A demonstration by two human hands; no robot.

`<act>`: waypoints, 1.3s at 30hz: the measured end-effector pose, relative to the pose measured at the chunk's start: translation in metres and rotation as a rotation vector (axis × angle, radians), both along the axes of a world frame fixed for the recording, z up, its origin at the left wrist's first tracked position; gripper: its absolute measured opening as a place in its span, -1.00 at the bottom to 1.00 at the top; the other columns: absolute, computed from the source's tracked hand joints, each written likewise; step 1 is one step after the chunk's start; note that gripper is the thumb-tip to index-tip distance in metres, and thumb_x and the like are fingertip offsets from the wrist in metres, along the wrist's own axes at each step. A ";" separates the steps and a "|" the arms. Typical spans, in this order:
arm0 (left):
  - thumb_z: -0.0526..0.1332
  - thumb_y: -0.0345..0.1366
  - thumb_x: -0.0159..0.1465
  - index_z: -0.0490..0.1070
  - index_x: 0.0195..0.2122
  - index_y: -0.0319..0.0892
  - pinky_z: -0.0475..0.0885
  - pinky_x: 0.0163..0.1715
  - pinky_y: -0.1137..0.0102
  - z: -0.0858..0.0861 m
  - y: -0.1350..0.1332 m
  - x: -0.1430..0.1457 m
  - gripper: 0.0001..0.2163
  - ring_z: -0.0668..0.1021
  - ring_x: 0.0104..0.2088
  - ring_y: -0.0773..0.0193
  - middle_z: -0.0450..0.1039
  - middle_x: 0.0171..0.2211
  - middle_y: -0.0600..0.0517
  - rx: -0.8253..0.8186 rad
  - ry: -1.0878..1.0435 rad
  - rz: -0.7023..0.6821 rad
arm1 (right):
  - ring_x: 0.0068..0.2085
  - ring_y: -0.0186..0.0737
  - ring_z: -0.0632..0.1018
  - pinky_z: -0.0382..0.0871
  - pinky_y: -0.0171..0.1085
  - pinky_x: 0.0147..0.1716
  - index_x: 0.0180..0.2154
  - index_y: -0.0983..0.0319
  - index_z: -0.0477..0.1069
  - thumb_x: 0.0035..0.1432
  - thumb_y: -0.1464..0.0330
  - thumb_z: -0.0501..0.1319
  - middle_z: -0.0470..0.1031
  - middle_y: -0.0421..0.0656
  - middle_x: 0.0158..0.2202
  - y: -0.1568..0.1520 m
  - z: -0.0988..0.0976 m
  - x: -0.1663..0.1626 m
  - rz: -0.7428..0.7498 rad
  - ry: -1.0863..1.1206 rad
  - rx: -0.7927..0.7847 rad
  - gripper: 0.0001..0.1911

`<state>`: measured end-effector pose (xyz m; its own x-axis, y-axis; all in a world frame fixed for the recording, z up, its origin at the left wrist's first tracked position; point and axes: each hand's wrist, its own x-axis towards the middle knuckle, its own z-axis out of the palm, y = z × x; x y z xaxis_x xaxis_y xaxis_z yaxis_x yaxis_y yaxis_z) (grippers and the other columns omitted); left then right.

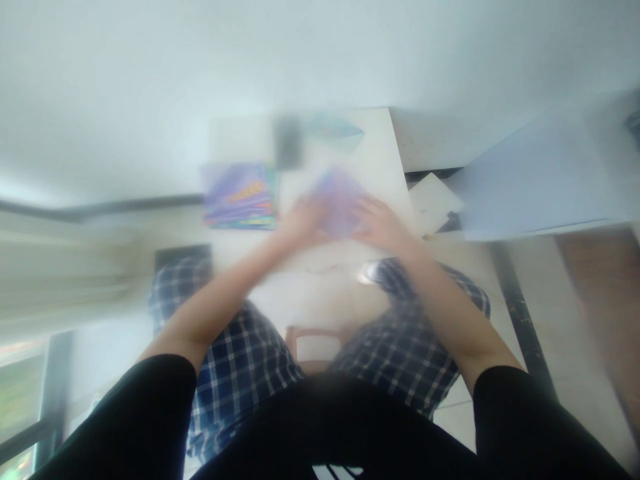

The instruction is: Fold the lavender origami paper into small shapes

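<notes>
A purple sheet of paper (339, 200), seen as a pointed shape and blurred, is between my two hands over the small white table (373, 150). My left hand (311, 219) grips its left side, the fingers smeared by the blur. At the right side my right hand (374, 219) has its fingers curved onto the paper's edge. Whether the paper is folded, I cannot make out. Beyond it lies a light blue paper piece (337, 130) with a pointed right end. To the left, a purple pack of coloured paper (237, 195) lies near the table's left edge.
A dark, blurred upright object (288, 142) stands at the back of the table. White wall (310, 53) rises behind it. Right of the table are a pale square piece (434, 203) and a large light panel (530, 180). My checked-clad knees flank the table's front.
</notes>
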<state>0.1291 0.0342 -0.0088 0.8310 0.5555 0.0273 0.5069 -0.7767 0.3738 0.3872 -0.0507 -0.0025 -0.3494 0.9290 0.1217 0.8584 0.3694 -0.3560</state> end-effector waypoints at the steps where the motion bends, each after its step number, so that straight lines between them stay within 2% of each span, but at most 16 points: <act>1: 0.26 0.04 0.25 0.11 0.41 -0.14 -0.01 0.39 -0.11 -0.003 0.002 0.000 -0.25 0.07 0.45 -0.21 0.05 0.44 -0.19 -0.002 -0.013 -0.007 | 0.36 0.19 0.31 0.15 0.19 0.35 0.24 0.22 0.37 0.15 0.06 0.33 0.33 0.07 0.33 -0.001 0.001 -0.002 0.028 -0.002 0.010 -0.30; 4: 0.14 -0.02 0.36 0.18 0.37 -0.12 0.01 0.40 -0.07 -0.014 0.007 -0.002 -0.40 0.09 0.45 -0.10 0.09 0.43 -0.12 -0.007 -0.047 -0.018 | 0.34 0.18 0.35 0.13 0.18 0.35 0.25 0.26 0.36 0.12 0.04 0.35 0.39 0.08 0.29 -0.003 0.000 -0.006 0.103 0.015 0.036 -0.25; 7: -0.02 -0.11 0.44 0.34 0.29 -0.07 0.05 0.42 -0.02 -0.022 0.009 -0.007 -0.55 0.12 0.45 0.01 0.18 0.40 -0.01 -0.024 -0.064 -0.029 | 0.26 0.10 0.44 0.19 0.15 0.32 0.23 0.27 0.38 0.23 0.10 0.27 0.47 0.06 0.22 -0.003 -0.004 -0.008 0.105 0.049 0.083 -0.38; 10: -0.08 -0.06 0.45 0.41 0.23 -0.07 0.11 0.41 0.03 -0.023 0.005 -0.011 -0.54 0.25 0.40 0.04 0.28 0.35 0.00 -0.065 -0.056 0.002 | 0.18 0.01 0.52 0.30 0.10 0.25 0.15 0.21 0.47 0.35 0.28 0.10 0.56 -0.01 0.13 -0.001 -0.009 -0.008 0.071 0.068 0.118 -0.60; 13: -0.07 0.01 0.44 0.39 0.25 -0.08 0.16 0.40 0.09 -0.019 0.001 -0.014 -0.50 0.33 0.36 0.05 0.31 0.33 -0.01 -0.139 -0.057 0.066 | 0.04 -0.02 0.60 0.43 0.04 0.11 0.05 0.19 0.55 0.36 0.38 0.04 0.63 -0.03 0.01 0.000 -0.011 -0.010 0.014 0.066 0.118 -0.62; 16: -0.04 0.00 0.43 0.31 0.31 -0.03 0.20 0.38 0.16 -0.016 0.001 -0.017 -0.50 0.35 0.34 0.08 0.27 0.35 0.03 -0.226 -0.087 0.148 | -0.07 -0.03 0.63 0.49 -0.01 0.03 0.02 0.20 0.56 0.37 0.35 0.01 0.66 -0.02 -0.07 0.001 -0.010 -0.013 -0.074 0.068 0.125 -0.61; 18: -0.04 -0.04 0.44 0.28 0.33 0.00 0.27 0.34 0.21 -0.014 0.002 -0.017 -0.51 0.40 0.31 0.10 0.29 0.34 0.05 -0.270 -0.132 0.219 | -0.04 -0.03 0.63 0.48 -0.03 0.07 0.07 0.20 0.53 0.40 0.31 -0.02 0.65 -0.03 -0.05 0.001 -0.009 -0.017 -0.129 0.088 0.132 -0.59; 21: -0.04 -0.09 0.45 0.32 0.29 -0.01 0.36 0.25 0.25 -0.009 0.002 -0.015 -0.55 0.48 0.23 0.11 0.42 0.25 0.00 -0.303 -0.211 0.305 | 0.11 -0.03 0.57 0.43 -0.05 0.16 0.25 0.16 0.35 0.41 0.26 -0.04 0.55 -0.06 0.14 0.003 -0.005 -0.021 -0.201 0.115 0.130 -0.52; 24: 0.00 -0.11 0.44 0.41 0.19 -0.11 0.40 0.18 0.24 -0.002 0.001 -0.011 -0.59 0.54 0.14 0.08 0.55 0.10 -0.08 -0.311 -0.246 0.349 | 0.20 0.03 0.51 0.39 -0.01 0.21 0.37 0.16 0.14 0.38 0.23 0.01 0.43 -0.05 0.27 0.006 -0.002 -0.022 -0.229 0.081 0.118 -0.42; 28: 0.04 -0.13 0.42 0.43 0.10 -0.24 0.44 0.11 0.25 0.001 0.003 -0.007 -0.62 0.58 0.04 0.09 0.61 -0.06 -0.13 -0.265 -0.287 0.425 | 0.18 0.09 0.51 0.43 0.05 0.16 0.41 0.17 0.05 0.37 0.25 -0.01 0.40 -0.01 0.28 0.006 -0.002 -0.021 -0.276 0.014 0.085 -0.38; 30: 0.05 -0.17 0.41 0.41 0.10 -0.21 0.46 0.08 0.27 0.000 0.004 -0.006 -0.65 0.58 0.02 0.12 0.60 -0.07 -0.11 -0.255 -0.304 0.458 | 0.16 0.06 0.52 0.46 0.02 0.13 0.39 0.15 0.09 0.39 0.27 -0.04 0.44 -0.01 0.23 0.006 -0.003 -0.020 -0.302 0.005 0.092 -0.42; 32: 0.05 -0.20 0.40 0.37 0.15 -0.15 0.45 0.10 0.28 -0.003 0.006 -0.007 -0.65 0.57 0.02 0.17 0.58 -0.03 -0.07 -0.263 -0.321 0.469 | 0.09 -0.02 0.55 0.48 -0.06 0.11 0.32 0.12 0.24 0.39 0.29 -0.05 0.45 -0.03 0.20 0.005 -0.003 -0.021 -0.298 0.028 0.115 -0.48; 35: 0.02 -0.24 0.41 0.37 0.18 -0.13 0.38 0.20 0.27 -0.008 0.007 -0.007 -0.64 0.52 0.11 0.18 0.51 0.09 -0.06 -0.253 -0.333 0.425 | 0.00 -0.11 0.57 0.49 -0.11 0.09 0.18 0.10 0.44 0.39 0.32 -0.04 0.36 -0.05 0.28 0.005 -0.004 -0.023 -0.260 0.062 0.119 -0.55; 37: -0.02 -0.24 0.43 0.41 0.16 -0.15 0.31 0.26 0.25 -0.010 0.006 -0.007 -0.63 0.47 0.17 0.16 0.46 0.16 -0.08 -0.250 -0.311 0.392 | 0.09 -0.05 0.52 0.43 -0.06 0.16 0.18 0.14 0.44 0.38 0.31 -0.03 0.33 -0.04 0.31 0.005 -0.004 -0.024 -0.220 0.040 0.134 -0.55; 39: -0.07 -0.21 0.46 0.40 0.19 -0.14 0.27 0.29 0.22 -0.011 0.005 -0.007 -0.60 0.45 0.20 0.15 0.42 0.21 -0.07 -0.251 -0.273 0.388 | 0.15 0.03 0.46 0.35 0.02 0.22 0.20 0.21 0.42 0.39 0.29 -0.02 0.39 0.00 0.28 0.005 -0.005 -0.025 -0.162 -0.004 0.158 -0.54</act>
<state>0.1218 0.0391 -0.0195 0.5448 0.8376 0.0402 0.5975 -0.4214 0.6823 0.3626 -0.0456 -0.0072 -0.1983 0.9426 0.2688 0.9122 0.2778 -0.3012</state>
